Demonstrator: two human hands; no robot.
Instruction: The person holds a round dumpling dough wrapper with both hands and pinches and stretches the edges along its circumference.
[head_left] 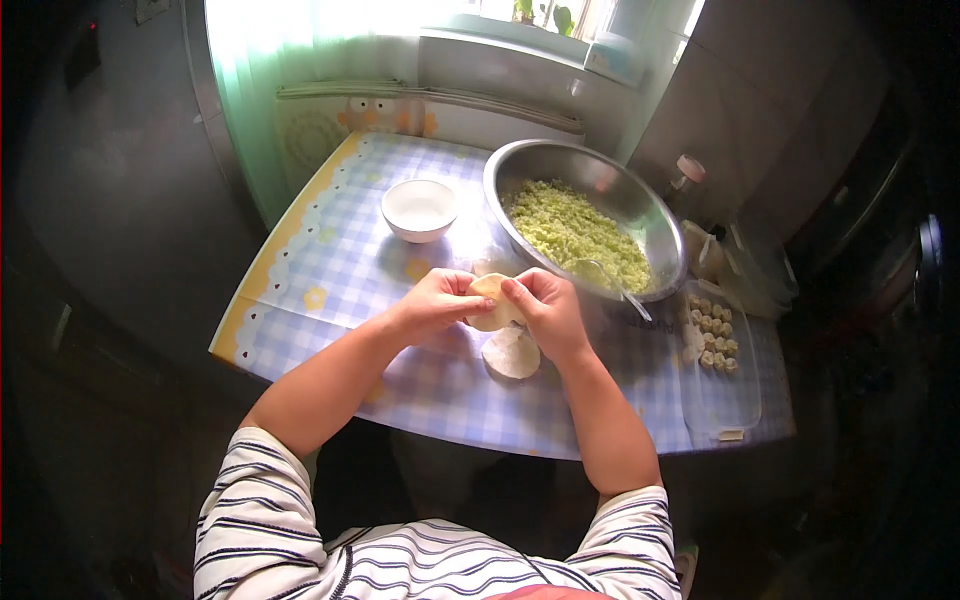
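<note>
Both hands pinch one round dumpling wrapper [492, 312] between them, held up over the table. My left hand [440, 303] grips its left edge, the thumb lying across the front. On the opposite edge my right hand [548, 310] is closed, its thumb near the top. Just below the hands lie floured dumpling wrappers [511, 354] on the checked cloth. Behind the right hand stands a large metal bowl [507, 222] holding chopped green filling [580, 232], with a spoon [628, 292] resting in it and its handle over the near rim.
A small white bowl [419, 210] sits left of the metal one. To the right, a clear plastic container [722, 405] holds several small dumplings [713, 332]. The blue-checked tablecloth [330, 300] ends close to my body. A bottle [686, 175] stands at the back right.
</note>
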